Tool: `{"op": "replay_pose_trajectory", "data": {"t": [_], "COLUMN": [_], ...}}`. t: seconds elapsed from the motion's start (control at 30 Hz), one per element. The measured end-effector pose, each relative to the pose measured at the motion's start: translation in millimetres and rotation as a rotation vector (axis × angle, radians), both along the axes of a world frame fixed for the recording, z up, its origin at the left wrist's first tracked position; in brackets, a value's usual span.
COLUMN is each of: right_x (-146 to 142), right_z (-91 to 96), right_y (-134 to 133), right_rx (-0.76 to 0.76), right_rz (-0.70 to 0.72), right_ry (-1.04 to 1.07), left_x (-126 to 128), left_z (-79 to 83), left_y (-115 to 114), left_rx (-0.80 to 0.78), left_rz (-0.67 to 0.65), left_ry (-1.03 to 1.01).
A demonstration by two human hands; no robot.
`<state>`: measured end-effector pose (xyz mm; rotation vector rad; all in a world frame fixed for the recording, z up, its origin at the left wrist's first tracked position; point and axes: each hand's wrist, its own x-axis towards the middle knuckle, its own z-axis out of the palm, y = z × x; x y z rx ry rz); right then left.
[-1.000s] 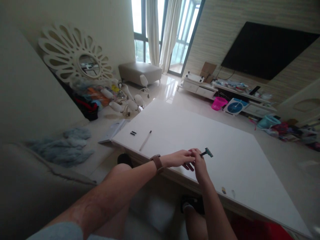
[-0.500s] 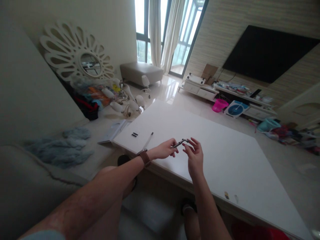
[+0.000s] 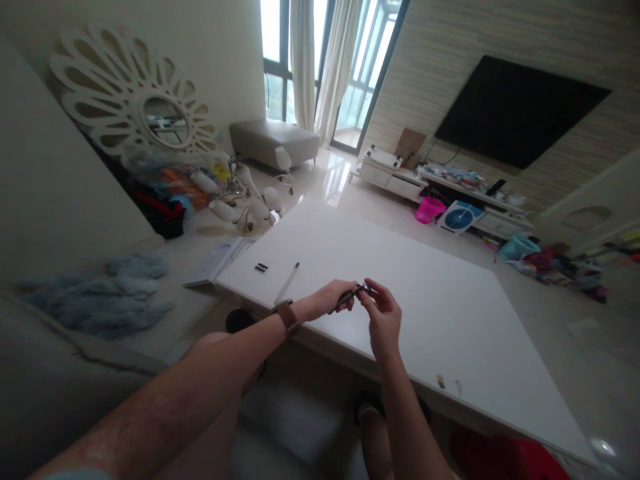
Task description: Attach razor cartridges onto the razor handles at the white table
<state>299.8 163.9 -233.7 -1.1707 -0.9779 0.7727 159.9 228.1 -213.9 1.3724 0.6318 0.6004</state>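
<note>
My left hand (image 3: pixel 336 297) is closed round a slim dark tool with a shiny bent end (image 3: pixel 361 288); its exact kind is too small to tell. The dark handle sticks out below my left fingers. My right hand (image 3: pixel 385 317) pinches the shiny end between thumb and fingers, close beside my left hand. Both hands are above the white table (image 3: pixel 430 280). To the left on the table lie two short black pieces (image 3: pixel 261 268) and a thin pale stick with a dark tip (image 3: pixel 287 281). Near the front edge lies a small gold-and-dark piece (image 3: pixel 441 381), beside a small clear piece (image 3: pixel 459 387).
A white flat box (image 3: pixel 213 263) leans at the table's left end. Lamp parts (image 3: pixel 250 203) and a flower-shaped mirror frame (image 3: pixel 120 87) stand beyond it. Across the floor are a pink basket (image 3: pixel 429 210) and a TV cabinet (image 3: pixel 390 179). A red object (image 3: pixel 505 457) is at the lower right.
My right hand has moved in from fingertips just at the tool's end to a closer pinch on it. The two hands are nearer together, and the view has shifted slightly.
</note>
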Motion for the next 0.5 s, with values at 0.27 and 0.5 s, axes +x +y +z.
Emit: {"op": "replay_pose_trajectory", "data": {"t": [0.27, 0.5], "right_x": [13.5, 27.6], "right_z": [-3.5, 1.5], "right_y": [-6.6, -18.2], "right_rx": [0.032, 0.044], "right_rz": [0.016, -0.027], "right_ry": [0.122, 0.124], "left_x": [16.4, 28.3], "left_z": [-11.9, -7.8], "left_y": [-7.5, -16.7], "left_rx": [-0.338, -0.423], "left_rz": [-0.038, -0.132], "left_ry": [-0.283, -0.335]}}
